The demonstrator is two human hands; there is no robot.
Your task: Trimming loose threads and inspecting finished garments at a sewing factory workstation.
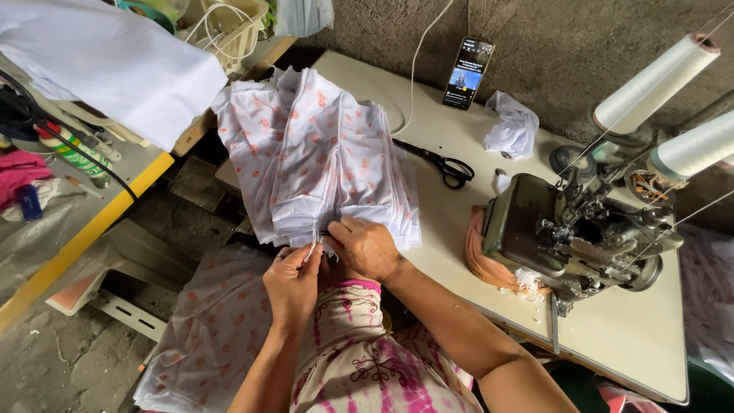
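Both hands work the near edge of the cloth stack (317,157): left hand (293,284) pinches a thread end, right hand (365,246) presses flat, fingers closed.

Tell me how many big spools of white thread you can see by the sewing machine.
2. One thread cone stands at the top right; the other thread cone sits just below it at the right edge. More may lie outside the frame.

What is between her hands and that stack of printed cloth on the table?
Nothing visible. The right hand rests on the near edge of the stacked cloth, and the left hand pinches a piece at that edge. The scissors lie off to the side.
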